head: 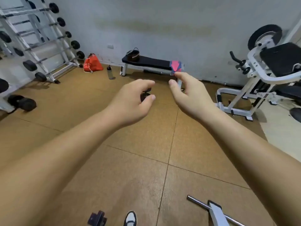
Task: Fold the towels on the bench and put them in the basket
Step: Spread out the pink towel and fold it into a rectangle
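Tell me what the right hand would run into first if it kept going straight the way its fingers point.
Probably the pink and blue towels on the near end of the bench. The right hand points up toward them; nothing else shows between, though depth is hard to judge.

Bench (146, 61): matt black padding, white painted metal frame. Towels (175, 66): soft cloth. Floor (146, 144): matt, speckled.

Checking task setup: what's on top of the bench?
A dark basket at the left end of the bench, pink-and-blue towels at the right end. Basket's inside can't be seen.
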The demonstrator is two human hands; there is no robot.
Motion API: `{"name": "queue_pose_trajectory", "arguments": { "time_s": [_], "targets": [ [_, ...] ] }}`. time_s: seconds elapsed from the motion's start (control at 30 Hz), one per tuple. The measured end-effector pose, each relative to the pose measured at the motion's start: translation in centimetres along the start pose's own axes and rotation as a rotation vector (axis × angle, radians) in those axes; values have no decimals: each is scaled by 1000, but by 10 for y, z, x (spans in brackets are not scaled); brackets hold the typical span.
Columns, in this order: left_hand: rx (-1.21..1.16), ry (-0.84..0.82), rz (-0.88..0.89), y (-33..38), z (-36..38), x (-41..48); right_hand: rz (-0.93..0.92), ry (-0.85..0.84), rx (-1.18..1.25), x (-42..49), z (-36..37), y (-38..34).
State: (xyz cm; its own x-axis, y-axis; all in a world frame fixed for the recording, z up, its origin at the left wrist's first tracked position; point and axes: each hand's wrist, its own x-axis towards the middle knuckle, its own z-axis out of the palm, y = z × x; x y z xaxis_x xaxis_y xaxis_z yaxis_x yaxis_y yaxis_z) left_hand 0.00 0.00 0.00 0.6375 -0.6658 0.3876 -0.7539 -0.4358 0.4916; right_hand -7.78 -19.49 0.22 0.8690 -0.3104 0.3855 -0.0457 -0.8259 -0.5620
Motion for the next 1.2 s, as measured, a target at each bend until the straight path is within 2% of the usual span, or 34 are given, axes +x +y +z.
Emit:
{"name": "queue_pose_trajectory", "arguments": {
  "time_s": [0.13,0.33,0.5,0.67,0.93,1.2],
  "targets": [
    [-47,-41,-98,-76,7,40,62,-85,-18,67,53,13],
    [-150,-47,-209,-165,7,148,144,-95,16,187,93,37],
    [-198,-88,-217,-209,39,251,214,-102,20,275,114,87],
    [-217,-131,-255,-258,92,359,237,-47,132,378,136,152],
    [-208,-79,-369,-358,125,525,276,-189,210,581,196,242],
    [-243,-44,-422,-507,149,695,258,-292,235,788,295,300]
  ]
}}
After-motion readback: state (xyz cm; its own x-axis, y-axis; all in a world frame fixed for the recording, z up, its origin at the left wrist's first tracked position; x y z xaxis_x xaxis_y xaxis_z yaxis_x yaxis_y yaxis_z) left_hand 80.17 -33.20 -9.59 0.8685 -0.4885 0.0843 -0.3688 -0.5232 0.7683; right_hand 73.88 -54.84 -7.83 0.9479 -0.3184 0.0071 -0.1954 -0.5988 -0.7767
